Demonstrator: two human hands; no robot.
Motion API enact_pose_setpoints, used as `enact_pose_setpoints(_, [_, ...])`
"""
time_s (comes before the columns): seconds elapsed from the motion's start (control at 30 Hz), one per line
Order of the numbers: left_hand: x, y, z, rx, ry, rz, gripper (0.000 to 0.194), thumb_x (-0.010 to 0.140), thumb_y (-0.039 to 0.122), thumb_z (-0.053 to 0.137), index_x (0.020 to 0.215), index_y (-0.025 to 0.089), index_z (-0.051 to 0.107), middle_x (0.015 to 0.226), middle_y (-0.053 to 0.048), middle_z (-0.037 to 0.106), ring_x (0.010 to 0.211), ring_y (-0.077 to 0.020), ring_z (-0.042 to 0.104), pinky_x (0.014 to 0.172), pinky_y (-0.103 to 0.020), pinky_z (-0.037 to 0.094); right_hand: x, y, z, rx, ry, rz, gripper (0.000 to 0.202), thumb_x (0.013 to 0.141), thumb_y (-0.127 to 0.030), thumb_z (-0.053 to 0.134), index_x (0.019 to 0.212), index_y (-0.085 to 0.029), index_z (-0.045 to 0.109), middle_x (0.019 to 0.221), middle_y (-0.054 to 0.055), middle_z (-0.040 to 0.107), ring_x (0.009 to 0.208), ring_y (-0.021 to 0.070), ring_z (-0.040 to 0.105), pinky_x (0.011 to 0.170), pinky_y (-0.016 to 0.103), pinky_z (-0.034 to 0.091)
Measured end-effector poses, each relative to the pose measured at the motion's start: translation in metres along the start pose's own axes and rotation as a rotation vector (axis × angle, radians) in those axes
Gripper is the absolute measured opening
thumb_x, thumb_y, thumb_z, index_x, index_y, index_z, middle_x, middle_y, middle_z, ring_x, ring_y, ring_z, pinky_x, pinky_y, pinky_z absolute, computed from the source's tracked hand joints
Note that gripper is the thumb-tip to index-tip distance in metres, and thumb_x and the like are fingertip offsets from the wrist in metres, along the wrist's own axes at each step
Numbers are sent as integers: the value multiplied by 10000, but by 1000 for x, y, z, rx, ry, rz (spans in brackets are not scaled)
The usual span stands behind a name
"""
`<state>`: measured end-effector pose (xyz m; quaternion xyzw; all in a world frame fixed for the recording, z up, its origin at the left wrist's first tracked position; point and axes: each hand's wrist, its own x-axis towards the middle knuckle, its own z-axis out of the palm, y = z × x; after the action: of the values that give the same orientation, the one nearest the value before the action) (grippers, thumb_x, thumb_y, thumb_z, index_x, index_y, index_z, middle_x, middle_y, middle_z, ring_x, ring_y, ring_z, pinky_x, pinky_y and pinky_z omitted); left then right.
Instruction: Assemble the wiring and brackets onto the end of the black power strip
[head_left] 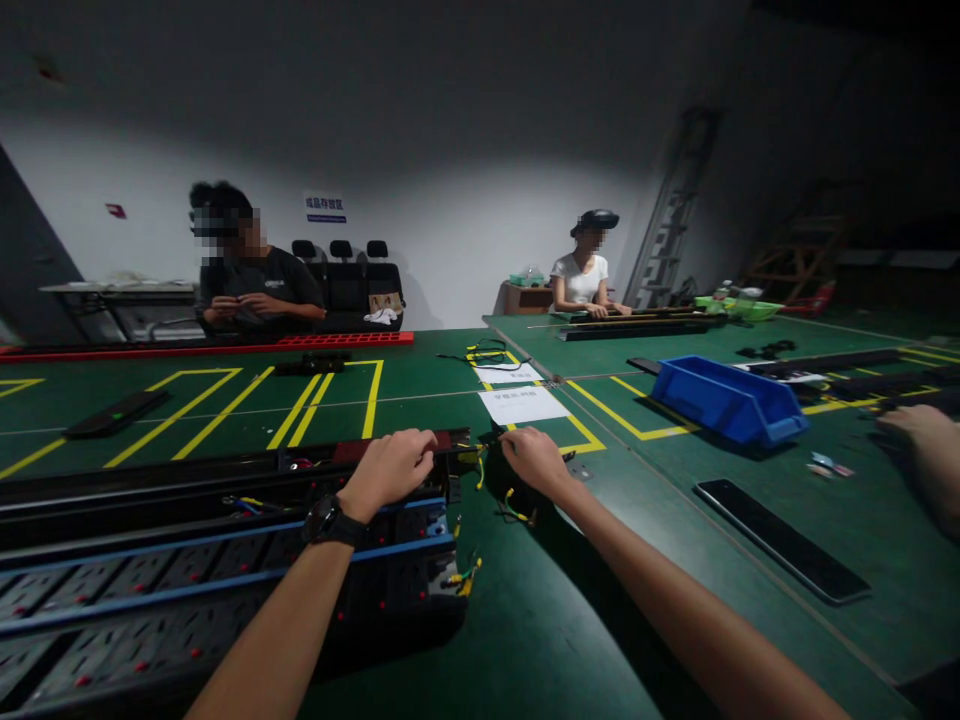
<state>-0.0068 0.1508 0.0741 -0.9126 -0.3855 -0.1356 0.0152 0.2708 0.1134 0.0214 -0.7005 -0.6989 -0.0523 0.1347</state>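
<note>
My left hand (pixel 391 468), with a dark watch on its wrist, rests on the right end of a long black strip (pixel 345 452); its fingers are curled and what lies under them is hidden. Just right of that end, my right hand (pixel 531 458) has its fingers closed near a small dark part and thin wires, too small to make out. Nearer to me lie blue-edged power strips (pixel 225 560) with red dots and sockets. Green-yellow wires (pixel 465 575) stick out of their right ends.
A blue bin (pixel 727 400) and a black phone-like slab (pixel 780 540) lie to the right. White papers (pixel 523 404) lie ahead. Another person's hand (pixel 919 440) is at the right edge. Two people (pixel 262 285) (pixel 581 280) sit across the green table (pixel 420 390).
</note>
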Motion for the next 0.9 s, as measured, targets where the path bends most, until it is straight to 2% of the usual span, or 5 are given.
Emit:
enact_pose_setpoints(0.23, [2, 2, -1, -15, -19, 8, 224, 1003, 249, 489, 1101, 224, 689, 1070, -74, 759, 987, -239, 724, 855, -332, 542, -7, -20, -4, -50, 78, -16, 366, 1080, -394, 539, 980, -193, 828, 1111, 147, 755, 1127, 290, 639, 924, 360, 464])
enact_pose_setpoints(0.5, [3, 4, -3, 26, -50, -4, 218, 1020, 237, 481, 1093, 218, 685, 1083, -75, 764, 1022, -261, 732, 855, -350, 528, -10, -36, -7, -44, -120, -54, 196, 965, -255, 652, 1003, -189, 832, 1005, 130, 803, 952, 256, 736, 767, 319, 483])
enact_pose_setpoints(0.73, [2, 2, 1, 23, -34, 6, 213, 1026, 248, 486, 1103, 219, 683, 1097, -81, 764, 1032, -270, 729, 851, -356, 526, -17, -25, -40, -137, -134, 97, 194, 934, -180, 653, 910, -120, 836, 892, 233, 780, 851, 344, 762, 709, 379, 490])
enact_pose_setpoints(0.8, [2, 2, 1, 22, -32, 8, 208, 1023, 246, 491, 1094, 223, 685, 1080, -78, 761, 1017, -264, 728, 841, -347, 522, -20, -36, -47, -115, -94, 14, 266, 1001, -208, 580, 954, -135, 832, 939, 221, 780, 911, 331, 753, 747, 379, 495])
enact_pose_setpoints(0.9, [1, 3, 0, 23, -34, -1, 197, 1015, 243, 499, 1060, 226, 690, 1050, -79, 756, 983, -260, 726, 813, -339, 518, -23, -63, -47, 70, -23, -360, 244, 1036, -243, 570, 1078, -202, 807, 1046, 137, 781, 976, 266, 724, 805, 341, 487])
